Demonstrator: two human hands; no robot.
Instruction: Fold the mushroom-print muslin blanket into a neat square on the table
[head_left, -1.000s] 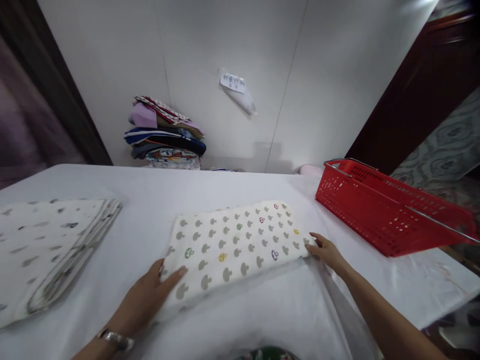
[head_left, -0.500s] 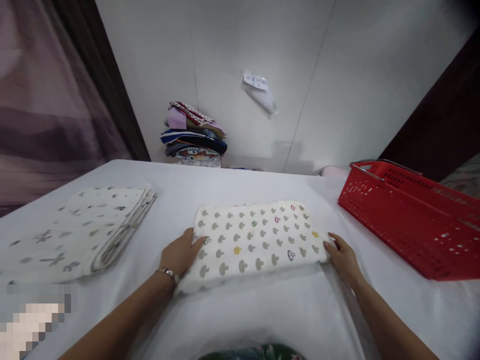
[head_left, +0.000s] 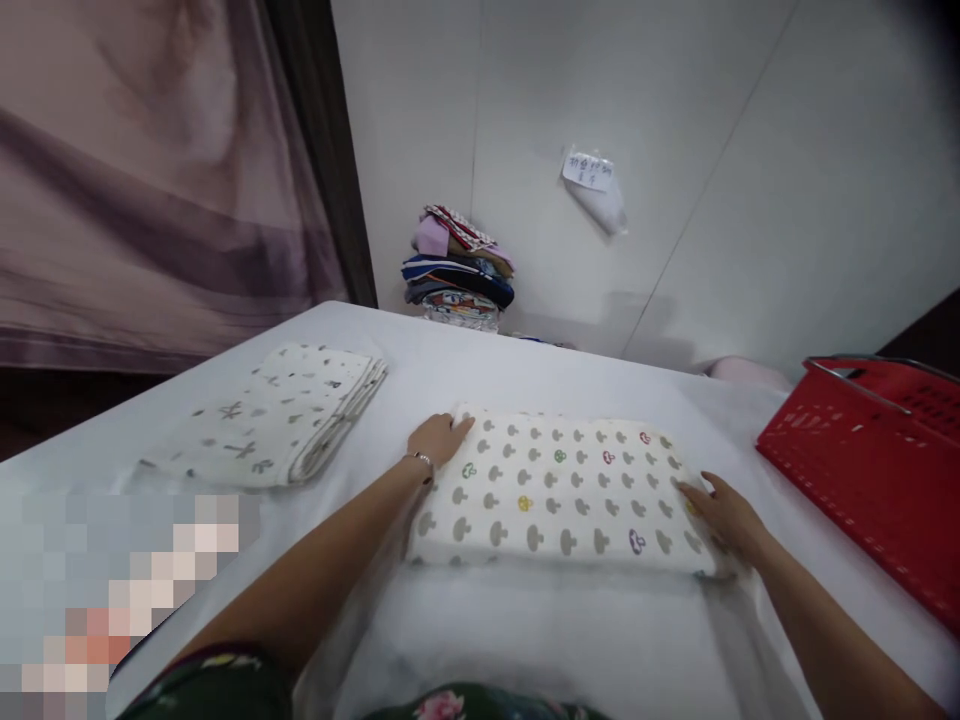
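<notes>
A folded white cloth (head_left: 570, 490) printed with grey mushrooms and a few coloured ones lies flat on the white-covered table, in front of me. At its far left corner rests my left hand (head_left: 441, 438), wearing a bracelet, its thumb stretched over the fabric and apart from the other fingers. My right hand (head_left: 727, 515) touches the right edge with its fingers spread; part of it hides the cloth's border there. Both hands look open, not closed round the fabric. To the left lies another folded white cloth (head_left: 277, 415) with a grey-brown pattern.
A red plastic basket (head_left: 877, 480) with metal handles stands on the right of the table (head_left: 525, 365). Beyond the far edge, several folded fabrics form a stack (head_left: 457, 270) against the wall. A curtain (head_left: 165, 200) hangs at left. A pixelated patch covers the lower left.
My view has swung left, so everything sits further right. My left hand has slid from the left side up to the far left corner. The right hand now reaches slightly over the cloth's edge.
</notes>
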